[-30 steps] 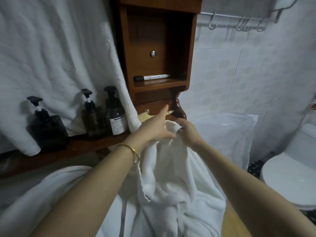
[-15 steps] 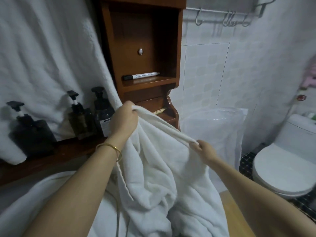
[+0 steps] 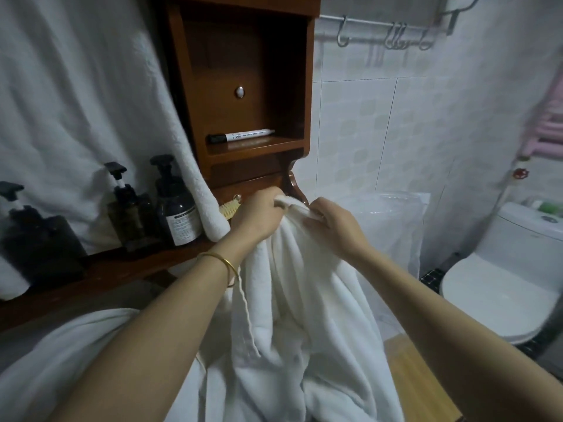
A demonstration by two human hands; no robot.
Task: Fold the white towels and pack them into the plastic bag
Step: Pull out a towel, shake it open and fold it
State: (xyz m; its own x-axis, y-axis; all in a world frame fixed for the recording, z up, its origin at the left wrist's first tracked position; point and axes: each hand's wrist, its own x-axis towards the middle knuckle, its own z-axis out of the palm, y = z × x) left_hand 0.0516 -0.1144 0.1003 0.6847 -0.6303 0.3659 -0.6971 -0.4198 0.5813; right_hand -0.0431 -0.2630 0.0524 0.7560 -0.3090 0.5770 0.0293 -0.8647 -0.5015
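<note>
A large white towel [image 3: 304, 324] hangs in folds from both my hands in front of me. My left hand [image 3: 257, 214], with a gold bangle on its wrist, grips the towel's top edge. Right beside it, my right hand [image 3: 332, 226] pinches the same edge, so the two held corners meet. A clear plastic bag [image 3: 396, 220] stands upright against the tiled wall just behind my right hand. Another white towel [image 3: 79, 95] hangs on the wall at the left, and more white cloth [image 3: 61, 354] lies low at the left.
A wooden cabinet [image 3: 243, 86] holds a marker [image 3: 240, 136]. Dark pump bottles [image 3: 176, 205] stand on the wooden shelf at left, with a brush [image 3: 228, 208] beside them. A toilet [image 3: 502, 287] is at the right. Hooks [image 3: 396, 35] hang on a rail above.
My hands, spread apart along the towel's edge half a second ago, have come together, bringing the two ends of the edge side by side.
</note>
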